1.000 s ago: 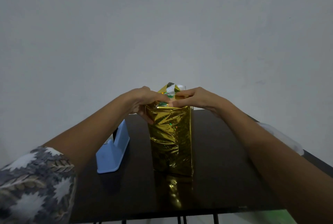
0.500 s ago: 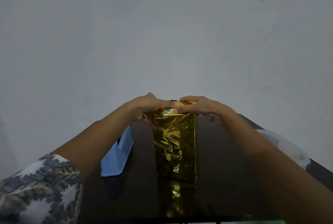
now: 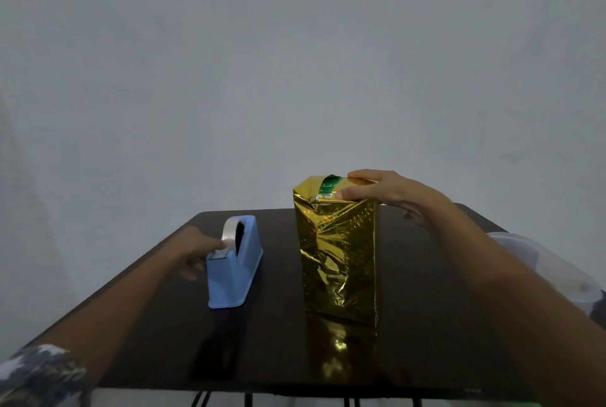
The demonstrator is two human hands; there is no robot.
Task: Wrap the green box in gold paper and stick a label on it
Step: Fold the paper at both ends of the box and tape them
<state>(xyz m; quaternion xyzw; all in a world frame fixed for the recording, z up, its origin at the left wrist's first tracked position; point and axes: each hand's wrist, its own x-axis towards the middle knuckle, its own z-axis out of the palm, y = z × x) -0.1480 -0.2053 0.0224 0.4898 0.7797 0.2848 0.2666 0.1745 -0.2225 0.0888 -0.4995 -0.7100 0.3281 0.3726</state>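
**Holding the Top Fold, Reaching for Tape**

The gold paper (image 3: 341,259) already covers the sides of the green box (image 3: 331,184), which stands upright mid-worktop (image 3: 426,324). A green strip shows at its 12 o'clock, where the top is not closed. The right hand (image 3: 390,193) presses that fold down, fingers nearly straight. At the box's 9 o'clock, the left hand (image 3: 193,251) touches the tape on the tape dispenser (image 3: 234,272); whether it pinches is unclear. Taping and the label seem left to do.

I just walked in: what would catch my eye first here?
The shiny gold-wrapped box stands upright on the dark table, a patch of green showing at its top, where the right hand presses the folds down. Left of it, the left hand touches the tape on a blue tape dispenser.
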